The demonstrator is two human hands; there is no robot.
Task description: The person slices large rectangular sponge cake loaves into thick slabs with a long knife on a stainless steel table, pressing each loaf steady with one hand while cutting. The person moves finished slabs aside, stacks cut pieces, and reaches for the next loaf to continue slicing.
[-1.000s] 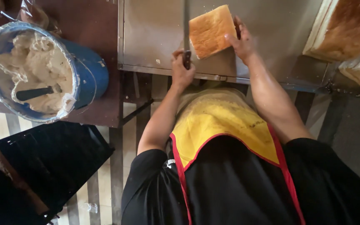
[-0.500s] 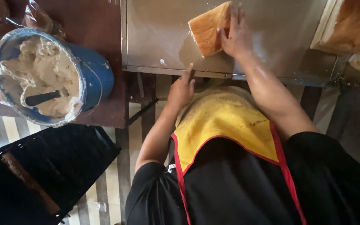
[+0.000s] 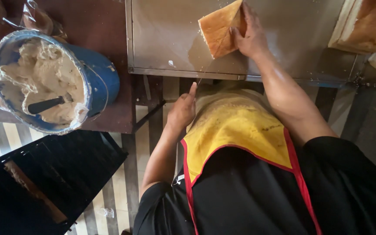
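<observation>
On the metal table [image 3: 162,39], at twelve o'clock, her right hand [image 3: 251,37] grips the loaf [image 3: 219,27], tilted on edge. Left hand [image 3: 182,111], loosely curled, hangs empty below the rim. Spread bucket [image 3: 48,80] at nine waits untouched.

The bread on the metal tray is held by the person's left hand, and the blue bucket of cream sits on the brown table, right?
Not quite: the head view shows the right hand holding the bread on the metal tray. The left hand is below the tray's edge. The blue bucket is on the brown table.
</observation>
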